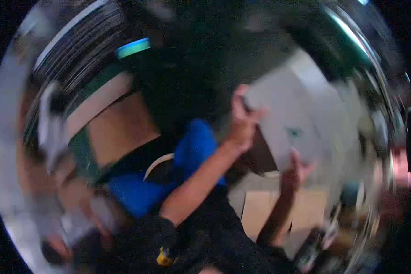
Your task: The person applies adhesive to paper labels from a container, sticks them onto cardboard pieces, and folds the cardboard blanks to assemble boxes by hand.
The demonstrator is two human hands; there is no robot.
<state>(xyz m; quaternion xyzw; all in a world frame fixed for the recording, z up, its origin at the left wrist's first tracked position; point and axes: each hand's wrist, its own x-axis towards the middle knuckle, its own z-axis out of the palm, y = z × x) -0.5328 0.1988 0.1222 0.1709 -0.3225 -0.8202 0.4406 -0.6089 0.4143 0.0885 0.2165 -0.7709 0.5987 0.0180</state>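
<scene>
A light grey-white box (290, 102), blurred by motion, is held up at the right of centre in the head view. My left hand (245, 119) grips its left edge, fingers over the near face and side. At the lower edge, my right hand (297, 171) is pressed against the box with its fingertips on the face. A small dark mark shows on the box near the right hand. The box's darker underside faces down toward my lap.
An open brown cardboard box (123, 125) stands left of my blue-clad legs (194, 146). Flat cardboard pieces (260, 212) lie below the held box. Another person (61, 246) is at the lower left. A bright green-blue item (134, 48) shows at the upper left.
</scene>
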